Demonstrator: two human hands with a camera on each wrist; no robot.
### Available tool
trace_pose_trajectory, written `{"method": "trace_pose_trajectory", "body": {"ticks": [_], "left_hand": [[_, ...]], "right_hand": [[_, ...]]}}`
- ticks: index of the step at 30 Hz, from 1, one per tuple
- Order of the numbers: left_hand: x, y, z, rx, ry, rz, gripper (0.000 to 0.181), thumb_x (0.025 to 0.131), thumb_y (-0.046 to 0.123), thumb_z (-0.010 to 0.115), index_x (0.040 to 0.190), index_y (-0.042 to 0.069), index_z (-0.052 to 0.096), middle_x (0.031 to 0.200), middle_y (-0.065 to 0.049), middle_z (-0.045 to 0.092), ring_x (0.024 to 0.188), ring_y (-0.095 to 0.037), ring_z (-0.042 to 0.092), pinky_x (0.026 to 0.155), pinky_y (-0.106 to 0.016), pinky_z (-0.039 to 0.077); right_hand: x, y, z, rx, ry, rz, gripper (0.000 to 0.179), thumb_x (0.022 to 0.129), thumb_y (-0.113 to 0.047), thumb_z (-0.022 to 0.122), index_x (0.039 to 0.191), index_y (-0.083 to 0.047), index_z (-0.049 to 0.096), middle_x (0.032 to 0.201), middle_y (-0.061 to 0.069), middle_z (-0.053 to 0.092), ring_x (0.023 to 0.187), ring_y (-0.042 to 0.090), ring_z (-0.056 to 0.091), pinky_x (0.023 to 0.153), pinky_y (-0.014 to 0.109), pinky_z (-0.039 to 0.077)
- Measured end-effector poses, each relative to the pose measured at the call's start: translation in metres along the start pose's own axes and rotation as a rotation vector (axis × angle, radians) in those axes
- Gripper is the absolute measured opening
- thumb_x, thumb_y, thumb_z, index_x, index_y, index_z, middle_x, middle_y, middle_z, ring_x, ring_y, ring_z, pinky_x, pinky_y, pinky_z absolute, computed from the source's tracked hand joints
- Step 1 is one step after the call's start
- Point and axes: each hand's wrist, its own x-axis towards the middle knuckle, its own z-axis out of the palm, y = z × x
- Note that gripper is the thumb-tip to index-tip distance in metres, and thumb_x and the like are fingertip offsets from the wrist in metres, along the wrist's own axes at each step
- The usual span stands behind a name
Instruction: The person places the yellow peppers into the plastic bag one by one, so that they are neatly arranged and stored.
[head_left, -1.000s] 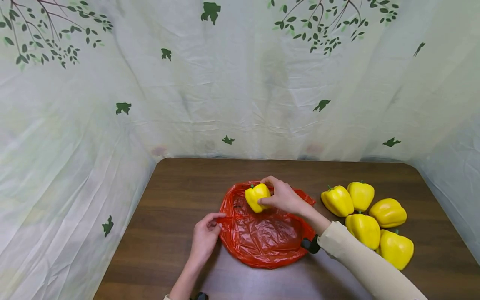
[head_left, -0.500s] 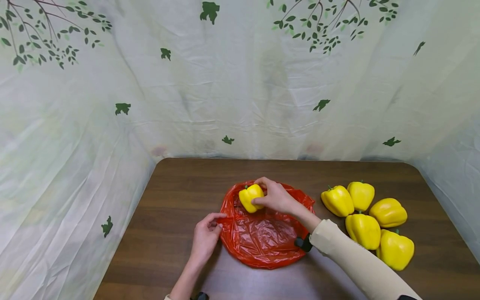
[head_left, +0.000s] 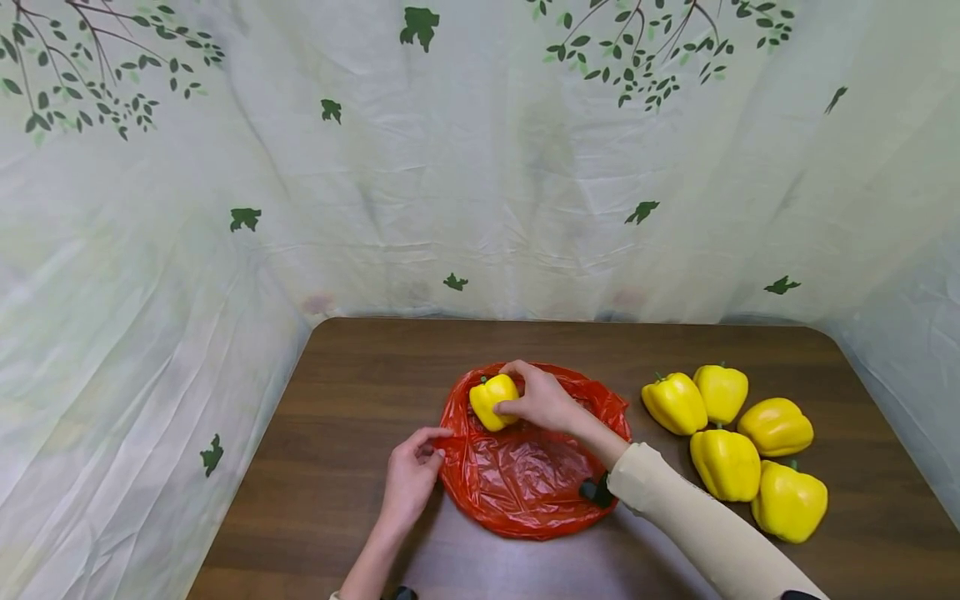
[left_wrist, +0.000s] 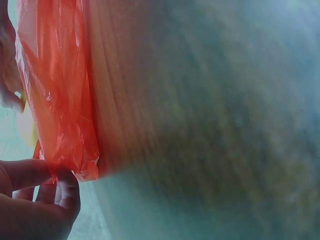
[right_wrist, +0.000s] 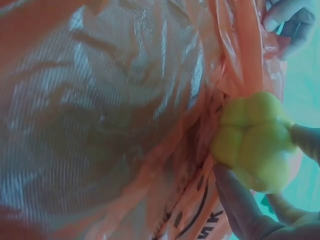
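A red plastic bag point(head_left: 525, 492) lies spread with its mouth open on the brown table. My right hand point(head_left: 543, 400) grips a yellow bell pepper point(head_left: 491, 403) over the far left part of the bag. In the right wrist view, thumb and fingers hold the pepper point(right_wrist: 255, 145) from its sides, its lobed bottom facing the camera. At the bag's left rim my left hand point(head_left: 408, 475) pinches the edge of the plastic. The left wrist view shows the bag's edge point(left_wrist: 65, 120) between the left thumb and fingers point(left_wrist: 68, 192).
Several more yellow bell peppers point(head_left: 724, 465) lie grouped on the right side of the table point(head_left: 352, 358). A pale curtain point(head_left: 480, 167) with leaf prints hangs behind the table and along both sides.
My right hand has carried the yellow bell pepper left and slightly nearer over the bag. The left hand stays in place on the rim, and the other peppers have not moved.
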Motion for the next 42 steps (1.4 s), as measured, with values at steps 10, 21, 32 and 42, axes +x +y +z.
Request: {"method": "trace_pose_trajectory", "body": {"ticks": [10, 21, 32, 42], "left_hand": [[-0.001, 0.001, -0.001, -0.002, -0.001, -0.014, 0.034, 0.087, -0.014, 0.056, 0.105, 0.009, 0.073, 0.099, -0.011, 0.064, 0.072, -0.021, 0.055, 0.055, -0.025, 0.048], [-0.002, 0.000, 0.000, -0.016, -0.014, -0.003, 0.033, 0.086, -0.014, 0.056, 0.105, 0.008, 0.072, 0.096, -0.011, 0.064, 0.071, -0.022, 0.055, 0.055, -0.025, 0.048], [-0.001, 0.001, 0.000, -0.007, -0.001, 0.005, 0.032, 0.086, -0.014, 0.057, 0.104, 0.007, 0.072, 0.096, -0.010, 0.065, 0.073, -0.021, 0.055, 0.056, -0.025, 0.048], [-0.001, 0.001, -0.001, -0.007, -0.005, -0.017, 0.032, 0.087, -0.014, 0.056, 0.105, 0.007, 0.072, 0.096, -0.011, 0.064, 0.072, -0.022, 0.055, 0.056, -0.025, 0.049]], "right_hand": [[0.003, 0.003, 0.012, 0.012, 0.041, 0.048, 0.057, 0.083, -0.032, 0.079, 0.128, -0.007, 0.055, 0.111, 0.006, 0.061, 0.088, 0.020, 0.058, 0.078, 0.034, 0.053], [0.006, 0.004, 0.021, 0.012, 0.075, 0.087, 0.057, 0.082, -0.039, 0.079, 0.124, -0.007, 0.058, 0.110, 0.008, 0.064, 0.089, 0.020, 0.059, 0.079, 0.036, 0.054], [0.004, 0.002, 0.026, 0.013, 0.086, 0.103, 0.057, 0.084, -0.044, 0.076, 0.123, -0.008, 0.056, 0.110, 0.006, 0.063, 0.089, 0.019, 0.059, 0.079, 0.036, 0.054], [-0.002, -0.002, 0.023, 0.037, 0.086, 0.126, 0.056, 0.088, -0.041, 0.073, 0.128, -0.007, 0.054, 0.116, 0.009, 0.062, 0.090, 0.020, 0.060, 0.078, 0.036, 0.055]]}}
